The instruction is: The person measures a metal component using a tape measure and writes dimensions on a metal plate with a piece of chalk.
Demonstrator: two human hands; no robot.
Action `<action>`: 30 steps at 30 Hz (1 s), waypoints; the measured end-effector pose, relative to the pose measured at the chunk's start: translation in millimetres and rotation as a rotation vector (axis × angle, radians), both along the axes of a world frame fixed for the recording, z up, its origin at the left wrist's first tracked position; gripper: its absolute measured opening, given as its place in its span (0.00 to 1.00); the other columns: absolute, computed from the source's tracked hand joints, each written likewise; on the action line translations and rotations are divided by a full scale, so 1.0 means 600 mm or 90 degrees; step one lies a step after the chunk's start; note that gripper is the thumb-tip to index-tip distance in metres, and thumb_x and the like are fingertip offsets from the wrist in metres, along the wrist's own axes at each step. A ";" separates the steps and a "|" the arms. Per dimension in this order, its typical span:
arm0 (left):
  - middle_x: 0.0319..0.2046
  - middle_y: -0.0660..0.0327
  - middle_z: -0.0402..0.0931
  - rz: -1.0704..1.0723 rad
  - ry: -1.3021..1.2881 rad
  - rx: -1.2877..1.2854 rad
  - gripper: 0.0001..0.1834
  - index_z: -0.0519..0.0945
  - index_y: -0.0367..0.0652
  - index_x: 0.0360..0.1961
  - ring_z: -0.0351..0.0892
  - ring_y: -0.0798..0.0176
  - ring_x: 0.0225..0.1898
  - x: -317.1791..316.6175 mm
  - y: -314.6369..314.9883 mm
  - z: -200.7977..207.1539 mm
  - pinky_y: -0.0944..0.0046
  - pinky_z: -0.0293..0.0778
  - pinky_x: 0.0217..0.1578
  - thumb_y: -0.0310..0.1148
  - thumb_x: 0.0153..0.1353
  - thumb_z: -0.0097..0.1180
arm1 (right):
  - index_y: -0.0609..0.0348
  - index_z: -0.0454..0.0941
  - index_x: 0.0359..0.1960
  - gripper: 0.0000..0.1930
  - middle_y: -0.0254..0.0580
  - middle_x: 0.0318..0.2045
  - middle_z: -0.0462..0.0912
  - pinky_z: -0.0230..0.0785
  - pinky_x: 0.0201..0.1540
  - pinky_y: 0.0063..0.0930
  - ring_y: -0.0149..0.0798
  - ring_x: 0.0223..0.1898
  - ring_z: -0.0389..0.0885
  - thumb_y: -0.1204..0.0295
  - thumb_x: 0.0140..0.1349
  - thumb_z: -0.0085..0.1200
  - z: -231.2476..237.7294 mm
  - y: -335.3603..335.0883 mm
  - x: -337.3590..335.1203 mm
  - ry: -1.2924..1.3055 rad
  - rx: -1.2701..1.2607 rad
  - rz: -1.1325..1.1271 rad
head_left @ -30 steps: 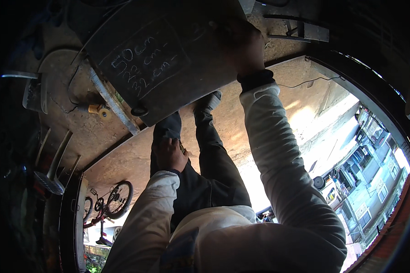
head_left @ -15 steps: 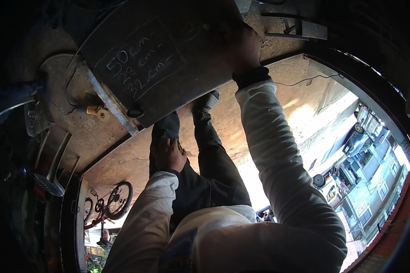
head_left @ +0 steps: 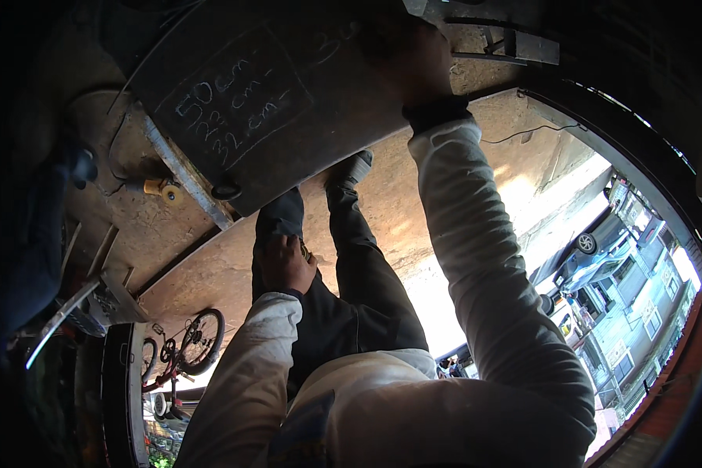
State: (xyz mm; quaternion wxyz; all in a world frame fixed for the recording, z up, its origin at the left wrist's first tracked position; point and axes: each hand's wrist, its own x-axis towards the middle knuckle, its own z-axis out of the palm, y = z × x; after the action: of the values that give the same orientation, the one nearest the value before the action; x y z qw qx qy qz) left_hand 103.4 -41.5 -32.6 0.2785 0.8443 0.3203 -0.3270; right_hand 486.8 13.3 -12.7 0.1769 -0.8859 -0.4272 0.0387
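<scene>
A dark flat board (head_left: 288, 168) with white handwritten marks and a drawn outline lies ahead of me. Over its upper right part is my right hand (head_left: 421, 66), bent and deep in shadow, close beside a fresh white mark. Its fingertips and whatever they pinch are too dark to make out. My left hand (head_left: 287, 264) rests on my left leg (head_left: 277, 218), fingers curled round a small object. Only a yellowish sliver of that object shows by the fingers. A black ring (head_left: 226, 191) lies at the board's near left corner.
Left of the board are a pale metal bar (head_left: 178, 164) and a yellow cylindrical tool (head_left: 164, 189) on the brown floor. A dark blue shape, perhaps another person's sleeve (head_left: 35, 226), fills the far left. A bicycle (head_left: 199, 343) and a parked car (head_left: 600, 253) stand farther off.
My right hand has shifted slightly up and right, and another white stroke shows beside it. At the far left the dark blue shape and a curved strip have moved lower. My left hand stays on my leg.
</scene>
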 end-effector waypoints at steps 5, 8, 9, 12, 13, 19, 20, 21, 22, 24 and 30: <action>0.55 0.54 0.70 0.003 0.075 -0.040 0.28 0.77 0.45 0.51 0.65 0.50 0.60 0.018 0.009 0.012 0.43 0.56 0.62 0.47 0.49 0.63 | 0.53 0.84 0.33 0.07 0.42 0.26 0.85 0.78 0.31 0.31 0.41 0.28 0.86 0.66 0.57 0.62 0.010 -0.052 -0.013 0.117 0.105 -0.054; 0.57 0.53 0.69 -0.002 0.085 -0.037 0.30 0.77 0.46 0.53 0.63 0.48 0.62 0.011 0.005 0.012 0.46 0.57 0.64 0.47 0.50 0.63 | 0.55 0.84 0.33 0.06 0.41 0.27 0.85 0.77 0.32 0.29 0.38 0.29 0.86 0.68 0.57 0.62 0.017 -0.041 -0.004 0.121 0.149 -0.043; 0.57 0.53 0.69 -0.006 0.074 -0.027 0.30 0.77 0.46 0.53 0.63 0.48 0.62 0.011 0.006 0.011 0.46 0.57 0.63 0.47 0.50 0.63 | 0.54 0.84 0.33 0.06 0.41 0.28 0.86 0.77 0.32 0.28 0.38 0.30 0.86 0.67 0.57 0.63 0.016 -0.039 -0.001 0.122 0.132 -0.056; 0.57 0.53 0.69 0.002 0.091 -0.052 0.30 0.77 0.46 0.53 0.63 0.48 0.62 0.013 0.007 0.008 0.46 0.57 0.63 0.47 0.50 0.63 | 0.55 0.84 0.34 0.07 0.41 0.28 0.85 0.76 0.31 0.28 0.38 0.29 0.86 0.66 0.57 0.63 0.009 -0.041 0.003 0.106 0.141 -0.058; 0.57 0.53 0.69 0.002 0.092 -0.052 0.30 0.77 0.46 0.53 0.63 0.48 0.62 0.013 0.006 0.009 0.46 0.57 0.63 0.47 0.50 0.63 | 0.55 0.84 0.34 0.07 0.41 0.28 0.85 0.76 0.31 0.28 0.38 0.29 0.86 0.66 0.57 0.63 0.007 -0.041 0.003 0.107 0.141 -0.058; 0.58 0.53 0.69 -0.006 0.071 -0.035 0.30 0.76 0.46 0.53 0.64 0.48 0.62 0.007 0.003 0.004 0.46 0.59 0.63 0.47 0.50 0.63 | 0.55 0.83 0.36 0.08 0.42 0.29 0.86 0.76 0.32 0.28 0.38 0.30 0.86 0.67 0.57 0.63 0.006 -0.022 0.015 0.107 0.202 -0.043; 0.57 0.53 0.69 0.000 0.059 -0.032 0.30 0.77 0.45 0.52 0.64 0.49 0.61 0.007 0.003 0.004 0.43 0.57 0.62 0.47 0.49 0.64 | 0.52 0.83 0.35 0.09 0.43 0.28 0.85 0.76 0.32 0.33 0.43 0.30 0.85 0.64 0.57 0.62 0.006 -0.017 0.017 0.109 0.206 -0.044; 0.56 0.54 0.70 0.007 0.048 -0.028 0.30 0.77 0.43 0.51 0.65 0.50 0.61 0.008 0.004 0.004 0.40 0.55 0.62 0.47 0.48 0.64 | 0.50 0.83 0.35 0.10 0.44 0.27 0.84 0.77 0.32 0.38 0.48 0.30 0.84 0.60 0.57 0.61 0.006 -0.015 0.019 0.110 0.211 -0.045; 0.56 0.54 0.70 0.006 0.047 -0.028 0.30 0.77 0.43 0.51 0.65 0.50 0.61 0.007 0.002 0.003 0.40 0.55 0.62 0.47 0.48 0.64 | 0.50 0.83 0.35 0.10 0.44 0.27 0.84 0.77 0.32 0.38 0.48 0.30 0.84 0.60 0.57 0.61 0.006 -0.015 0.021 0.109 0.212 -0.045; 0.58 0.52 0.68 0.010 0.082 -0.036 0.31 0.76 0.45 0.54 0.63 0.47 0.62 0.006 -0.001 0.001 0.46 0.59 0.63 0.47 0.50 0.63 | 0.50 0.83 0.36 0.10 0.43 0.28 0.85 0.77 0.32 0.38 0.48 0.31 0.85 0.61 0.57 0.60 0.006 -0.014 0.024 0.118 0.199 -0.026; 0.57 0.52 0.68 -0.006 0.083 -0.027 0.31 0.76 0.45 0.54 0.64 0.47 0.62 0.010 0.002 0.006 0.46 0.59 0.63 0.48 0.50 0.63 | 0.52 0.83 0.37 0.11 0.44 0.30 0.85 0.78 0.34 0.36 0.47 0.32 0.85 0.62 0.57 0.61 -0.005 -0.015 0.021 0.181 0.231 -0.040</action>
State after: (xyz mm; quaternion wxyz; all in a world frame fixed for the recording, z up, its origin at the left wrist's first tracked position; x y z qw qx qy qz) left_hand 109.4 -40.1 -29.2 0.2734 0.8167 0.3271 -0.3890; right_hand 499.5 4.2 -15.5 0.3927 -0.8381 -0.3701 0.0798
